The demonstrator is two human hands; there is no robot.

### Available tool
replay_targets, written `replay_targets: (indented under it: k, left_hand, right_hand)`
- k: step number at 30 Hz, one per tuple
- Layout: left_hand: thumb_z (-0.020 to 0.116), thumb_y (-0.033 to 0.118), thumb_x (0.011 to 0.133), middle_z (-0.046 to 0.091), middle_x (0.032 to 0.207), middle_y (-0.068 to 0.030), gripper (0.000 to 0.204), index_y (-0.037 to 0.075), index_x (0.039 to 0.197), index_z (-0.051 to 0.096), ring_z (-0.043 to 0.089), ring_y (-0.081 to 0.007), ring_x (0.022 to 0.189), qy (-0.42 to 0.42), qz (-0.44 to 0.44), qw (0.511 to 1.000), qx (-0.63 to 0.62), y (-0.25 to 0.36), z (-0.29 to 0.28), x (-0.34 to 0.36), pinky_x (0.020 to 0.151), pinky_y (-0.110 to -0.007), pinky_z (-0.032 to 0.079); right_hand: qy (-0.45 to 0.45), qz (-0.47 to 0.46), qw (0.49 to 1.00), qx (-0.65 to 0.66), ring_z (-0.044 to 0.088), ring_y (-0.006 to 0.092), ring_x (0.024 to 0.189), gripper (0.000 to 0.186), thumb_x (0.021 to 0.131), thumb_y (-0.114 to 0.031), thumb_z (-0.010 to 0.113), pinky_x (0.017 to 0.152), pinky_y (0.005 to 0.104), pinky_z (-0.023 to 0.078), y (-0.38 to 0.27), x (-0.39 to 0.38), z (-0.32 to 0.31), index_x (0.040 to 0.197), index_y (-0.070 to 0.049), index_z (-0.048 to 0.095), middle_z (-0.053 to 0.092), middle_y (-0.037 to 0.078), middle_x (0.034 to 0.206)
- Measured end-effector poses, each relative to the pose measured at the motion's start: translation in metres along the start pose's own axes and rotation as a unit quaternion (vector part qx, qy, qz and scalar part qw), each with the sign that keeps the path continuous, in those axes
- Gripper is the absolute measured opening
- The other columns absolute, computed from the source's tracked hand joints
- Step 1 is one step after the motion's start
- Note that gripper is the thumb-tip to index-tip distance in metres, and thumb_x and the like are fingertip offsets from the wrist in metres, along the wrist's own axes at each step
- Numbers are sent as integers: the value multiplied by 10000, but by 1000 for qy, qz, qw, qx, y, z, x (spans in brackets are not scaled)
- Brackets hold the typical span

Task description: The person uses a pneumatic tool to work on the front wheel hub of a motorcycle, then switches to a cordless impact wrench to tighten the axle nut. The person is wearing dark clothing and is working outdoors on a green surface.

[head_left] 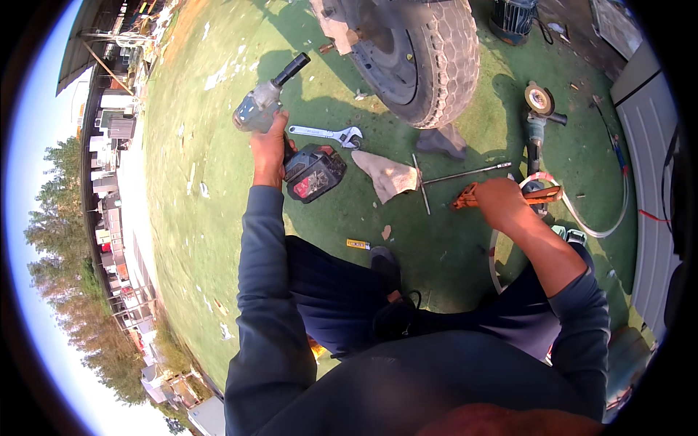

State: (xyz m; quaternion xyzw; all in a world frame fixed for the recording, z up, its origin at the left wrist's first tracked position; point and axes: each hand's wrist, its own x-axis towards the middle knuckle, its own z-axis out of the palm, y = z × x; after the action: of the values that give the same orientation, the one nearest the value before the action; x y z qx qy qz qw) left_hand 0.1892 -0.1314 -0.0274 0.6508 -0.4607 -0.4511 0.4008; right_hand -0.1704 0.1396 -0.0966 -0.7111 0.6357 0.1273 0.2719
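My left hand [269, 151] is closed round the grip of a cordless impact wrench [256, 109]. A long dark socket [291, 69] on its nose points up and to the right, and the battery [317, 174] is at the grip's lower end. My right hand [502, 206] is wrapped round an orange hand tool [545, 195] whose exact kind I cannot make out; its ends stick out on both sides of the fist. Between the hands, on the green ground, lie an adjustable wrench [327, 134], a pale cloth glove [385, 174] and a T-handle wrench [465, 174].
A treaded wheel [449, 65] stands ahead, a grey cloth [442, 142] at its foot. To the right are an angle grinder [536, 134], a pale hose [602, 234] and a grey panelled cabinet [654, 196]. A motor [512, 20] sits far right. My shoe [385, 265] is beside a yellow packet [358, 244].
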Motion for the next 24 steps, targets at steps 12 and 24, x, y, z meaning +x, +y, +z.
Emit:
replay_targets:
  k: [12,24]
  left_hand:
    - [909,334,855,644,782,-21,441,37,1089,681,528,-111,476,35,109,991,76,23,13,-1,442,-285,428]
    - [928,432,771,787,1024,-203,614,-70,1053,715,754,-309,968,171,276,903,282,27,5,11,919,-419,562]
  right_hand:
    - [-11,4,1000,-8,786,347,925,177,810,-48,732,764,451,622,1,1,2,954,-105,818,796,140,952]
    - [-6,-4,999,-37,789,328,879,137,793,-50,752,709,432,616,0,2,3,903,-98,818,789,123,898]
